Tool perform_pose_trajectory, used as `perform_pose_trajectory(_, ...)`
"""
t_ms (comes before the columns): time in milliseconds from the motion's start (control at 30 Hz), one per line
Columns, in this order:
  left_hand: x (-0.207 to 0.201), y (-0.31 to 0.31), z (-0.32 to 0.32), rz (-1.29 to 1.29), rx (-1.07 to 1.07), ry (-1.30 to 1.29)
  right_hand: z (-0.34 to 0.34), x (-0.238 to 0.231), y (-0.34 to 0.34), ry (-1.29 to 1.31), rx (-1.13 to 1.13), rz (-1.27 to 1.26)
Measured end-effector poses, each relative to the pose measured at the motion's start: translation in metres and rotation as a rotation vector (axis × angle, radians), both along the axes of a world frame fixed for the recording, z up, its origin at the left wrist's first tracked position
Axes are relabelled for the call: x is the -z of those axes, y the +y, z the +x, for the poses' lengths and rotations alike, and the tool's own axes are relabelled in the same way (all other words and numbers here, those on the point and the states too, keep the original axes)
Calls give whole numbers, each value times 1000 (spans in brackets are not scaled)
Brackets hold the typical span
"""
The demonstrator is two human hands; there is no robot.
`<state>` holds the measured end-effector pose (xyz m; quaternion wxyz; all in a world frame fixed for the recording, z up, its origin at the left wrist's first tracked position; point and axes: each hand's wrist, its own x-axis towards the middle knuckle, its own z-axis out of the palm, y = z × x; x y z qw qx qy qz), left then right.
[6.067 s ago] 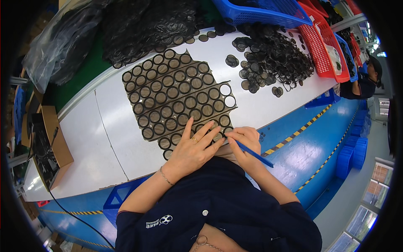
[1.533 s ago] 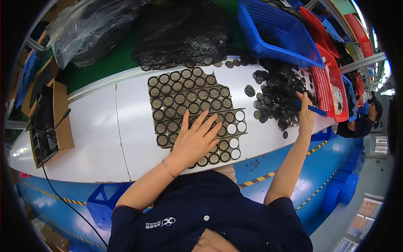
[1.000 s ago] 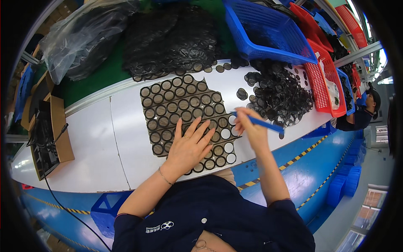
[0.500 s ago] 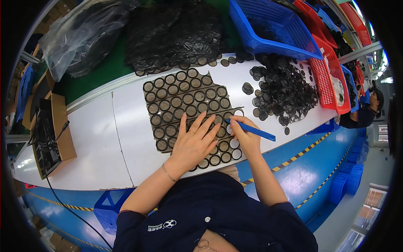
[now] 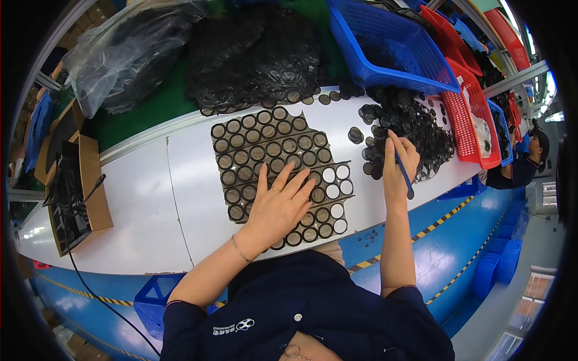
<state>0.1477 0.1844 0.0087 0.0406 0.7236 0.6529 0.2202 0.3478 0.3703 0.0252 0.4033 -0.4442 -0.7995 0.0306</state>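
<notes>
My left hand (image 5: 278, 207) lies flat with fingers spread on a brownish sheet of black rings (image 5: 247, 139) in rows on the white table. Most rings have a dark grey film inside; several at the sheet's right side show white through them. My right hand (image 5: 398, 162) is closed around a slim blue stick-like tool (image 5: 410, 190), whose exact kind I cannot make out. It hovers at the near-left edge of a heap of thin black discs (image 5: 430, 138). Whether its fingertips hold a disc is unclear.
Behind the sheet lies a large black mound of sheet-like scraps (image 5: 253, 54), with a clear plastic bag (image 5: 114, 66) to its left. A blue basket (image 5: 361, 69) and a red basket (image 5: 460, 117) stand at the back right. A cardboard box (image 5: 99, 198) with cables sits at left.
My right hand has moved from the sheet's right side up and right to the disc heap, still with the blue tool. More rings there now show white. My left hand stays on the sheet.
</notes>
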Motion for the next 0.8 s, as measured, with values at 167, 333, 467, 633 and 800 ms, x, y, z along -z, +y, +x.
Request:
perform_pose_trajectory(167, 6, 25, -9, -42, -57, 34, -45, 19, -45, 509, -274, -1066)
perform_pose_trajectory(333, 12, 23, -9, -48, -55, 23, -53, 17, -51, 388, -257, -1029)
perform_pose_trajectory(467, 12, 26, -9, -59, -61, 20, -52, 19, -49, 377, -255, -1032)
perform_pose_trajectory(633, 11, 28, -8, -54, -48, 6, -53, 35, -48, 221, -370, -492)
perform_pose_trajectory(800, 12, 23, -10, -40, -68, -7, -52, 12, -12, -190, -84, 250)
